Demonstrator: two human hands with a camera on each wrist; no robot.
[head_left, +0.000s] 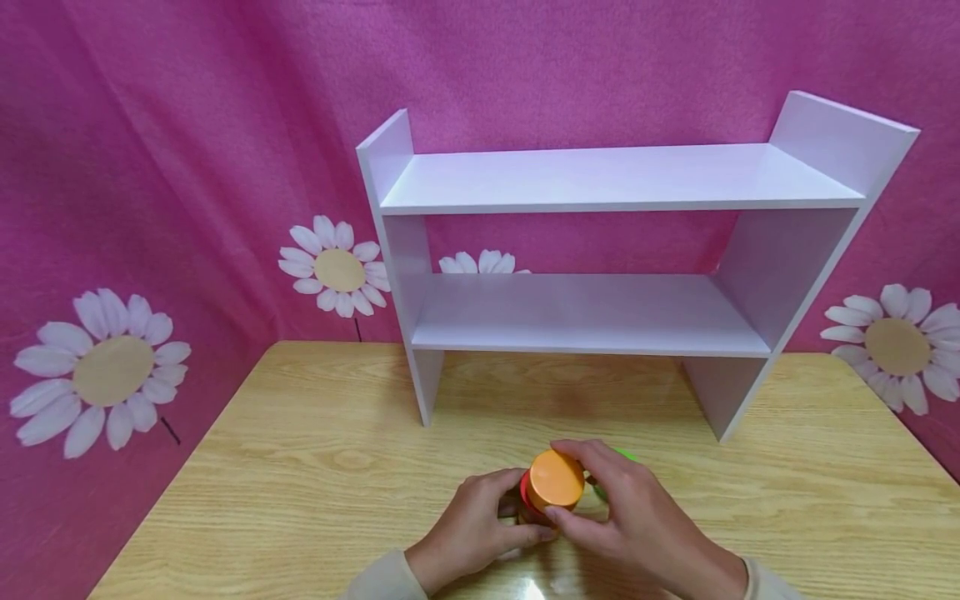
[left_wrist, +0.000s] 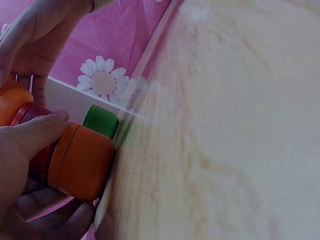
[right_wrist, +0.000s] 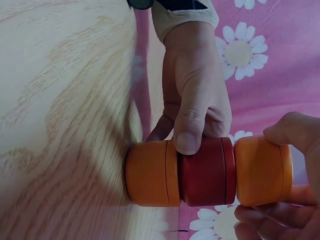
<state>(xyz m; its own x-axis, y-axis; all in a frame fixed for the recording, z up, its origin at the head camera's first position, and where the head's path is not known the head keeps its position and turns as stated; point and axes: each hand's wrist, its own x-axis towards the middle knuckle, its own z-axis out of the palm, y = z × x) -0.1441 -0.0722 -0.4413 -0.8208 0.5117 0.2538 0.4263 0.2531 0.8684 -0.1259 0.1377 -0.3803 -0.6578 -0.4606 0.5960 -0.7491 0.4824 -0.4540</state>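
Observation:
Small round lidded jars stand stacked on the table: an orange jar (right_wrist: 150, 174) at the bottom and a red jar (right_wrist: 207, 172) on it. My left hand (head_left: 476, 521) curls round these two, its thumb at the seam between them. My right hand (head_left: 637, 508) pinches another orange jar (head_left: 557, 479) near its lid, thumb on one side and fingers on the other. That jar is slightly tilted at the top of the red one; whether they touch fully I cannot tell. A green jar (left_wrist: 100, 120) stands behind the stack, mostly hidden by my right hand in the head view.
A white two-tier shelf (head_left: 592, 350) stands at the back of the wooden table (head_left: 300, 483). Behind it hangs a pink cloth (head_left: 600, 67) with large white daisies, which also covers the left side.

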